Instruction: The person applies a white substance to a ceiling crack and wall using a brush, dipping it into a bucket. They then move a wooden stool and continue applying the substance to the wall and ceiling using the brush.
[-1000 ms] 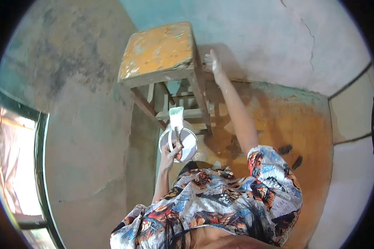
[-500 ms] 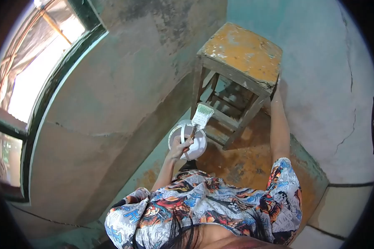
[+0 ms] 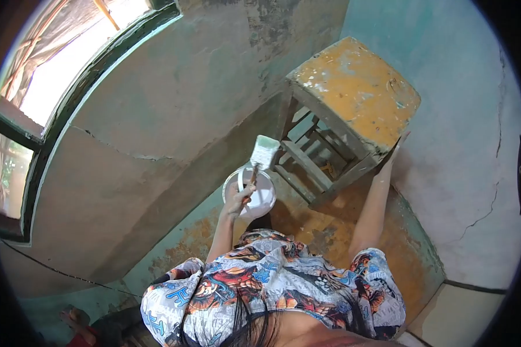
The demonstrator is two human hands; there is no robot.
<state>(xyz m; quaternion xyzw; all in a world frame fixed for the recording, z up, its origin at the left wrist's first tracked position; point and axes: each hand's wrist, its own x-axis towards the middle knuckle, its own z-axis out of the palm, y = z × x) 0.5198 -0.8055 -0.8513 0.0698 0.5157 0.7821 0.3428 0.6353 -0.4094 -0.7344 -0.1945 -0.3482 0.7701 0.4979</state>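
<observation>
My left hand (image 3: 237,199) is closed round the handle of a paintbrush (image 3: 264,155), whose wide bristles point up, coated in whitish paint. Just beneath it hangs a round white bucket (image 3: 266,207), its strap-like handle (image 3: 241,178) passing up to the same hand. A wooden stool (image 3: 356,89) with a worn, paint-spotted yellow top stands in front, tilted in view. My right hand (image 3: 396,149) grips the stool at its near right corner; most of its fingers are hidden behind the stool's side.
Stained, patchy wall (image 3: 150,104) runs along the left, with a green-framed window (image 3: 52,124). At the right is a pale blue wall (image 3: 457,144) with long cracks. The floor (image 3: 312,231) is worn orange-brown. Another person's hand (image 3: 75,317) shows at the lower left.
The stool has swung right and closer, with my right hand still on it. My left hand, the brush and the bucket have shifted slightly left. The camera view has turned somewhat.
</observation>
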